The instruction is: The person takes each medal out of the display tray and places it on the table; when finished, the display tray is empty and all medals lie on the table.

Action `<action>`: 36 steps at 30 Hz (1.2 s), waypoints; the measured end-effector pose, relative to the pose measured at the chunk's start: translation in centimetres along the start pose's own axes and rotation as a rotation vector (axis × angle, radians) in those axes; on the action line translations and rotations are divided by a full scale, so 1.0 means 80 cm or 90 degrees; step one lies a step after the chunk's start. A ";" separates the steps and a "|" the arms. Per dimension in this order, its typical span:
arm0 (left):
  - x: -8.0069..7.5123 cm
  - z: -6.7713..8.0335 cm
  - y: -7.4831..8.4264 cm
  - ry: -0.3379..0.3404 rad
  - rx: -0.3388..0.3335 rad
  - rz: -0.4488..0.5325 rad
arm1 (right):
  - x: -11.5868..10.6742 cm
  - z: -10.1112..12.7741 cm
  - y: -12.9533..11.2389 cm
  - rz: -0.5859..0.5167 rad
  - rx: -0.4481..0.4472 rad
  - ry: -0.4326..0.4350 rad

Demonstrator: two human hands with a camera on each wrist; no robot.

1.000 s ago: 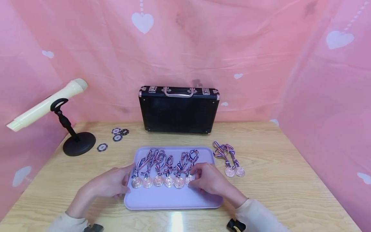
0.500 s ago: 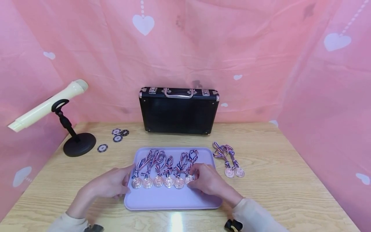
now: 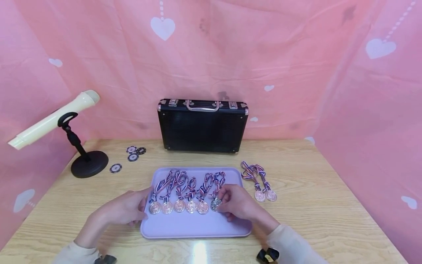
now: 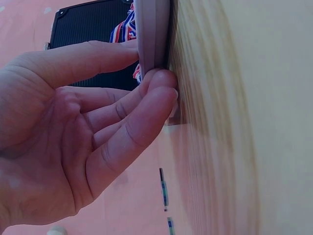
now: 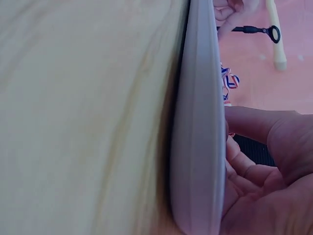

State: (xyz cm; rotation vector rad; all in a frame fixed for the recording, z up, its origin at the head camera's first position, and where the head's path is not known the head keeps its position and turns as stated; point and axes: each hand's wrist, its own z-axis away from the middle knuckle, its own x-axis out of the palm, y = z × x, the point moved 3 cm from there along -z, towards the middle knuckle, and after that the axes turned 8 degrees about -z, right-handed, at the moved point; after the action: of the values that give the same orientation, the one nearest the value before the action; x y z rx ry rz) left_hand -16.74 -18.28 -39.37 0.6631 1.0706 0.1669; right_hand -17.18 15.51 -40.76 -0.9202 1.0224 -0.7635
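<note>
A lilac tray [image 3: 197, 229] lies on the wooden table, bearing a row of several round medals [image 3: 179, 206] with red, white and blue ribbons [image 3: 181, 183] pointing toward the back. My left hand [image 3: 123, 208] grips the tray's left edge. In the left wrist view, its thumb [image 4: 93, 59] is at the rim while the fingertips [image 4: 164, 81] sit low against the tray's side. At the row's right end, my right hand [image 3: 239, 203] pinches a medal [image 3: 215, 204] at its edge. The tray wall [image 5: 200, 122] partly hides those fingers in the right wrist view.
Two more ribboned medals [image 3: 265, 195] lie on the table right of the tray. Behind it stands a black briefcase [image 3: 202, 126]. A cream microphone [image 3: 54, 119] rests on a black stand [image 3: 89, 164] at left, near several poker chips [image 3: 133, 157]. Pink cloth [image 3: 280, 47] encloses the table.
The medal under my right fingers has shifted slightly to the right, and its face now looks darker. My right hand moved a little with it. The left hand stays at the tray.
</note>
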 end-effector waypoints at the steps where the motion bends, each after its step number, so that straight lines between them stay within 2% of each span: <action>1: 0.000 0.000 0.000 0.000 0.000 0.000 | -0.002 0.000 0.001 -0.015 0.003 -0.009; 6: -0.001 -0.002 0.001 0.004 -0.003 -0.001 | -0.012 0.001 0.003 -0.059 0.003 -0.040; 10: 0.000 -0.001 0.000 -0.002 -0.025 -0.001 | -0.021 0.003 0.002 -0.056 -0.018 -0.045; 18: 0.000 -0.001 0.000 -0.003 -0.028 0.005 | -0.049 0.005 -0.003 0.008 -0.061 0.006; 24: 0.002 -0.002 -0.001 -0.007 -0.019 0.008 | -0.073 0.009 -0.010 0.021 -0.043 0.050; 29: 0.002 -0.003 -0.001 -0.018 -0.024 0.005 | -0.106 0.018 -0.014 0.010 -0.038 0.080; 36: -0.003 0.000 -0.001 -0.013 0.003 0.004 | -0.169 0.033 0.001 0.030 -0.010 0.127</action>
State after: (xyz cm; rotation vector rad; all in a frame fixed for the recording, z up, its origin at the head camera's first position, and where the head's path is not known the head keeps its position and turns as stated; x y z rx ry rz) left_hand -16.89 -18.41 -39.24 0.6711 1.0495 0.1631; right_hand -19.31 27.95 -35.33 -0.8431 1.2223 -0.8205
